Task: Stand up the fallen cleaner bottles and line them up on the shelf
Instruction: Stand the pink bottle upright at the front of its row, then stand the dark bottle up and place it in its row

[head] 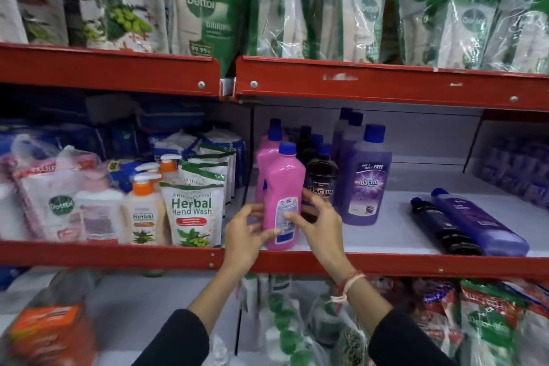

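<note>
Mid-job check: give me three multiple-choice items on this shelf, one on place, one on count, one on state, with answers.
1. Where do the fallen bottles lie?
A. right part of the middle shelf
B. top shelf
C. floor

2. How many bottles lie flat there?
A. none
B. two
C. five

3. The front pink bottle is:
A. lying flat
B. upside down
C. upright between both hands

Answers:
1 A, the black bottle and purple bottle lie right of the standing row.
2 B, only those two are down.
3 C, the pink bottle stands cap up, left hand and right hand at its sides.

Single head-worn view: my camera looks forward and slightly down, close to the middle shelf, with my forearms entering from below.
</note>
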